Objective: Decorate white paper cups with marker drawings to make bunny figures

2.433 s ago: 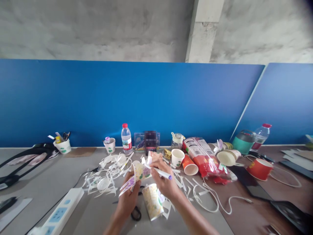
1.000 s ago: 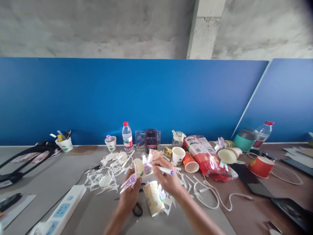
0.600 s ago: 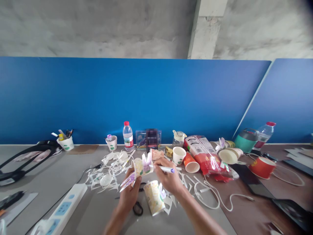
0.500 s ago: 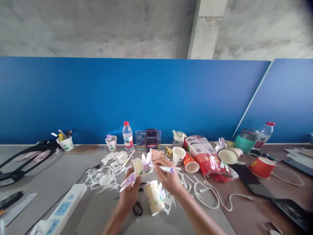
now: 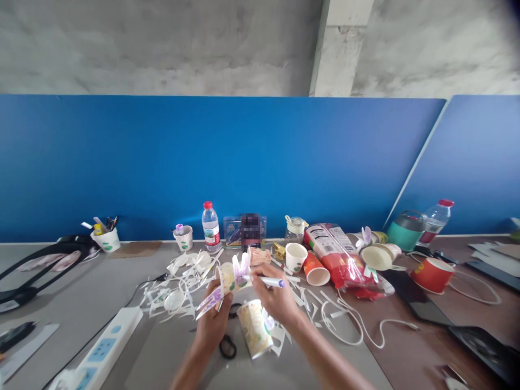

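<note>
My left hand [image 5: 212,320] grips a cut paper cup [image 5: 228,277] whose strips, partly coloured purple, fan out to the left. My right hand [image 5: 275,299] pinches a white marker with a purple cap [image 5: 266,281], its tip against the cup's upper strips. A second paper cup [image 5: 254,328] with a yellow pattern lies on its side on the table just below both hands. Black-handled scissors [image 5: 227,345] lie beside it, partly hidden by my left wrist.
White paper scraps [image 5: 179,287] litter the grey table behind my hands. A power strip [image 5: 103,349] lies at the left, a white cable [image 5: 349,330] at the right. Cups, a red snack bag [image 5: 339,262], bottles [image 5: 210,228] and a pen cup [image 5: 104,240] line the blue partition.
The view has shifted slightly. My hands stay together, the marker's tip working on the cut cup's strips; the cup has turned only a little.
</note>
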Action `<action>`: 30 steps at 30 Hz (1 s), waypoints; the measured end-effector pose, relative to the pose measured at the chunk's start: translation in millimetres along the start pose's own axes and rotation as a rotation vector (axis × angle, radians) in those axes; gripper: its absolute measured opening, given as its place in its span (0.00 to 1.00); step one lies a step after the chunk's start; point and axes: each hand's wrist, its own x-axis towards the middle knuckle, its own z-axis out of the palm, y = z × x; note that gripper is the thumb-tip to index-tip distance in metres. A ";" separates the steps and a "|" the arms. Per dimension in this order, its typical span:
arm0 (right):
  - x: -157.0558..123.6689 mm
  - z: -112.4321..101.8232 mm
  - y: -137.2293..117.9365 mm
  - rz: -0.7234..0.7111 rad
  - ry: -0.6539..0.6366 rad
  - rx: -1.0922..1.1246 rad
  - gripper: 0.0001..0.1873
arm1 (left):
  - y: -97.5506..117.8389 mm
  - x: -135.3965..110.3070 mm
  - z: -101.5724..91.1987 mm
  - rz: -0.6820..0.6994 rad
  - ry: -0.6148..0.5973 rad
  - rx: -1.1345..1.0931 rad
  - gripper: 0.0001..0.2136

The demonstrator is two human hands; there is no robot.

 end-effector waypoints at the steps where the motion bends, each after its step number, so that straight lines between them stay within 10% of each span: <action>1: 0.4 -0.7 0.3 0.015 0.014 0.006 0.10 | 0.1 0.0 -0.2 -0.003 0.007 -0.004 0.17; 30: 6.5 -10.9 2.0 0.008 0.071 0.003 0.08 | 5.9 -1.3 2.4 -0.045 0.020 -0.032 0.20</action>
